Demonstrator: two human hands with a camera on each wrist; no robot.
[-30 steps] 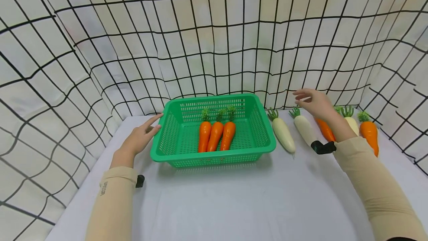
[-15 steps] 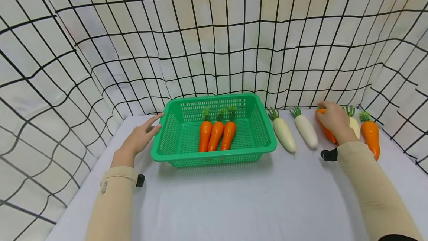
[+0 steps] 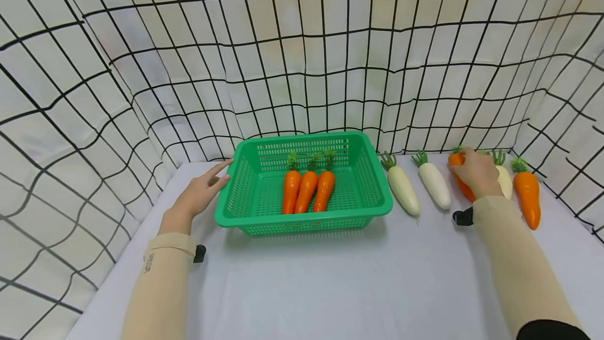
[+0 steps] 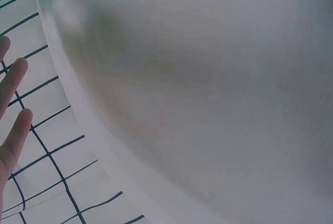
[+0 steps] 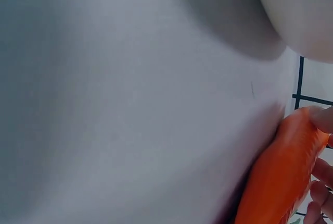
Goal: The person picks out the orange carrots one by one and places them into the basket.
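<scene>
1. Where the right hand [image 3: 478,169] reaches into the row of vegetables, its fingers are curled and pinch an orange carrot [image 3: 464,185] near its leafy end, thumb on one side and fingers on the other.
2. The left hand [image 3: 197,193] has its fingers extended and spread apart, one fingertip meeting the left rim of a green plastic basket [image 3: 302,218]; they grip nothing.
3. Small dark lettering [image 3: 148,263] runs along the left sleeve [image 3: 160,287], too small to read surely; the right sleeve [image 3: 511,256] is the same beige.
4. That pinched carrot slants among the others on the right part of the white-covered counter [image 3: 330,287], well apart from the basket.
5. Just left of it lies one white radish [image 3: 435,185]; a second radish [image 3: 403,190] is nearer the basket's right end.
6. Right of the hand, a pale radish [image 3: 505,181] is partly hidden by the arm, with a far-right carrot [image 3: 527,198] beyond it.
7. Inside the basket, three carrots [image 3: 306,193] lie side by side, leaf ends toward the back.
8. Behind and at the sides, black netting [image 3: 346,30] hangs before white cloth.
</scene>
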